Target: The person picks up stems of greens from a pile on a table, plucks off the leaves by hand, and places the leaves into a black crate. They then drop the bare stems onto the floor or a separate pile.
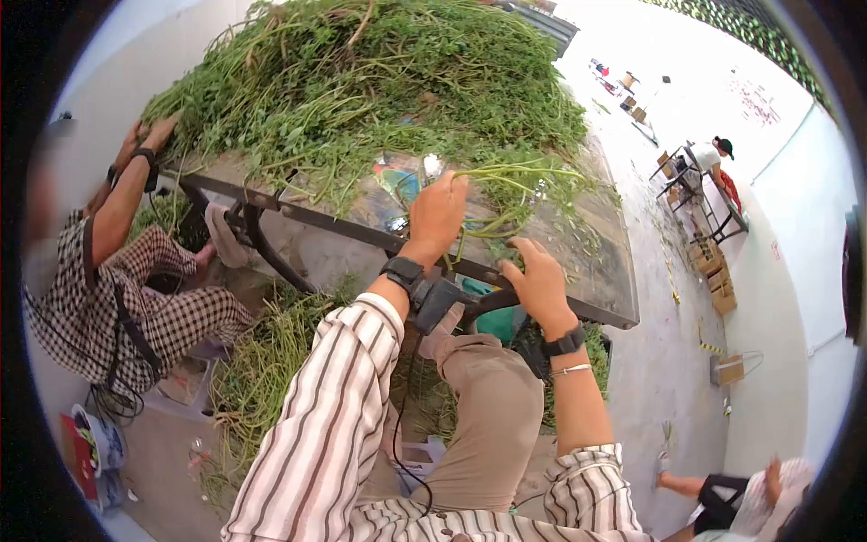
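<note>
My left hand (438, 212) is over the table's near edge, its fingers closed round a few long green stems (519, 170). The leafy ends of these stems reach out to the right over the tabletop. To the right and a little nearer, my right hand (540, 280) is at the table edge with its fingers curved and thumb apart. Some stem ends hang close to its fingertips; I see nothing gripped in it. A big heap of leafy greens (388, 90) covers most of the table (601, 262) beyond my hands.
Cut stems (262, 370) lie on the floor under the table. On the left sits a person in checked clothes (153, 298), hands at the heap. Another person (709, 158) bends over a far table at right, near cardboard boxes (713, 271). Part of a person (759, 497) shows at lower right.
</note>
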Tool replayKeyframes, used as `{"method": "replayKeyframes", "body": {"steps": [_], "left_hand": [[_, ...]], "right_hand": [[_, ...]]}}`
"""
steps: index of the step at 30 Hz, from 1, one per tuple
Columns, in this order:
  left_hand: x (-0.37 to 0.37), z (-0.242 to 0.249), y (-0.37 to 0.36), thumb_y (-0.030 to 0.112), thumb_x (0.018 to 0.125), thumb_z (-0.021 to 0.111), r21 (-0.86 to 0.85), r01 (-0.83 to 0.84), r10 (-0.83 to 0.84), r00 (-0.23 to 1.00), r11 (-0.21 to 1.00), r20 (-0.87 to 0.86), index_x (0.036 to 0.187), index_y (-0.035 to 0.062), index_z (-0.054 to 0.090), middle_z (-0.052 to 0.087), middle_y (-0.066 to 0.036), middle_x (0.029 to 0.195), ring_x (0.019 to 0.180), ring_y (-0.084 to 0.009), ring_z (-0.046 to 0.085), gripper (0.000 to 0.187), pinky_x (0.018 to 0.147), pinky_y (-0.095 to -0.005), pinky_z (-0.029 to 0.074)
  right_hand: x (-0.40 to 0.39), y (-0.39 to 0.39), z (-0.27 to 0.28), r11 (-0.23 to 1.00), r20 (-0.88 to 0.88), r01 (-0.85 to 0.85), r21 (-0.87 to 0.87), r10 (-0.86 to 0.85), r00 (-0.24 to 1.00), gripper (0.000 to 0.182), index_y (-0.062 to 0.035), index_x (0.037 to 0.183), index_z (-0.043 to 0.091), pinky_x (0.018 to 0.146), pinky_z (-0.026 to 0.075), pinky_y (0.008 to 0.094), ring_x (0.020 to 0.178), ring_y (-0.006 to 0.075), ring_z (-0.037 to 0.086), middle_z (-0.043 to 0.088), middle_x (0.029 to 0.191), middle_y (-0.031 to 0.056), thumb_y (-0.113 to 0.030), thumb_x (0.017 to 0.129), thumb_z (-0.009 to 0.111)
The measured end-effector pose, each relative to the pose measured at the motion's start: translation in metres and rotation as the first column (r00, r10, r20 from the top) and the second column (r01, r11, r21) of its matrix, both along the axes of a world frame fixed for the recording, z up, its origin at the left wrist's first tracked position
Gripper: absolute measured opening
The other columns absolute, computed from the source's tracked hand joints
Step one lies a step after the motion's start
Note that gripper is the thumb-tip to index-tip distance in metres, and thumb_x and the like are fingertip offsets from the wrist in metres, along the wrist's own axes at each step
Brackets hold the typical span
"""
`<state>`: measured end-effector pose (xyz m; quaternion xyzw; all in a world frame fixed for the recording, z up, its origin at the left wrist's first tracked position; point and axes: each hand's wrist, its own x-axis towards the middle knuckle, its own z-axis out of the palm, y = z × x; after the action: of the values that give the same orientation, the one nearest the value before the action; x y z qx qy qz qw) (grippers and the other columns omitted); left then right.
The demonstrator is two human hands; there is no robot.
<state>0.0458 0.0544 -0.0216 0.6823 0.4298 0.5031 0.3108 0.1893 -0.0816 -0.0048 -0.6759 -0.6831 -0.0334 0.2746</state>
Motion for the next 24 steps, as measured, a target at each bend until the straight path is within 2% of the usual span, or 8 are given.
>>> {"method": "replayKeyframes", "body": {"steps": [6,8,9,12,16,18,21,24], "left_hand": [[0.000,-0.002,0.003,0.038,0.092,0.041,-0.009,0.007,-0.008,0.997,1.000,-0.082,0.103,0.0009,0.061,0.062,-0.025,0.088,0.087,-0.0452,0.055,0.044,0.076,-0.0490,0.043],[0.002,-0.005,0.005,0.038,0.092,0.041,0.007,-0.036,0.035,0.999,0.999,0.038,0.096,0.0009,0.061,0.062,-0.024,0.083,0.084,-0.0439,0.056,0.043,0.074,-0.0483,0.042],[0.003,-0.006,0.006,0.038,0.092,0.041,0.052,-0.040,0.034,0.995,0.998,0.097,0.086,0.0009,0.061,0.060,-0.021,0.075,0.074,-0.0420,0.055,0.042,0.068,-0.0468,0.041],[0.000,-0.010,0.013,0.037,0.092,0.041,-0.032,0.034,-0.030,0.993,0.999,0.115,0.079,0.0012,0.059,0.058,-0.018,0.068,0.065,-0.0386,0.052,0.042,0.063,-0.0448,0.039],[0.004,-0.020,0.020,0.037,0.095,0.039,-0.021,0.069,-0.062,0.969,0.997,0.241,0.078,-0.0006,0.058,0.054,-0.014,0.061,0.057,-0.0284,0.049,0.045,0.060,-0.0420,0.038],[0.004,-0.019,0.019,0.037,0.095,0.039,-0.002,0.072,-0.069,0.962,0.997,0.266,0.078,-0.0010,0.058,0.053,-0.013,0.060,0.056,-0.0267,0.048,0.045,0.059,-0.0409,0.038],[0.004,-0.017,0.016,0.036,0.095,0.040,0.023,0.068,-0.072,0.951,0.997,0.302,0.077,-0.0016,0.058,0.053,-0.012,0.059,0.055,-0.0243,0.047,0.045,0.058,-0.0391,0.038],[0.005,-0.015,0.012,0.034,0.095,0.040,0.008,0.079,-0.077,0.938,0.997,0.338,0.077,-0.0021,0.057,0.053,-0.011,0.059,0.055,-0.0235,0.046,0.044,0.057,-0.0383,0.038]], "right_hand": [[0.016,0.000,-0.014,0.998,0.022,0.016,0.061,-0.017,1.000,0.016,-0.0023,0.092,0.053,0.070,0.045,0.0463,0.081,0.0422,0.054,0.057,0.092,0.0206,-0.007,0.077,0.056],[0.030,-0.018,-0.012,0.991,-0.058,0.061,0.121,-0.054,0.997,0.015,-0.0012,0.091,0.053,0.070,0.045,0.0455,0.081,0.0421,0.054,0.058,0.090,0.0209,-0.007,0.077,0.055],[0.039,-0.029,-0.009,0.982,-0.126,0.081,0.174,-0.059,0.990,0.014,-0.0001,0.090,0.054,0.070,0.045,0.0447,0.082,0.0419,0.054,0.058,0.088,0.0213,-0.007,0.077,0.054],[0.076,-0.076,0.000,0.928,-0.173,0.287,0.239,-0.250,0.953,0.014,0.0011,0.091,0.055,0.069,0.045,0.0413,0.081,0.0390,0.056,0.058,0.085,0.0210,-0.008,0.080,0.054],[0.132,-0.137,-0.011,0.845,-0.217,0.480,0.236,-0.436,0.873,0.015,0.0006,0.095,0.055,0.068,0.045,0.0394,0.079,0.0371,0.057,0.059,0.084,0.0201,-0.009,0.083,0.054],[0.160,-0.159,-0.029,0.772,-0.222,0.625,0.115,-0.594,0.774,0.016,0.0010,0.096,0.055,0.072,0.045,0.0395,0.082,0.0368,0.057,0.059,0.084,0.0196,-0.009,0.084,0.053],[0.196,-0.182,-0.073,0.774,-0.090,0.630,0.073,-0.624,0.777,0.017,0.0013,0.097,0.055,0.075,0.044,0.0404,0.088,0.0360,0.056,0.058,0.092,0.0187,-0.009,0.083,0.055],[0.203,-0.195,-0.103,0.796,-0.097,0.605,0.020,-0.600,0.794,0.021,0.0013,0.100,0.055,0.077,0.043,0.0413,0.091,0.0361,0.054,0.055,0.101,0.0172,-0.009,0.082,0.057]]}}
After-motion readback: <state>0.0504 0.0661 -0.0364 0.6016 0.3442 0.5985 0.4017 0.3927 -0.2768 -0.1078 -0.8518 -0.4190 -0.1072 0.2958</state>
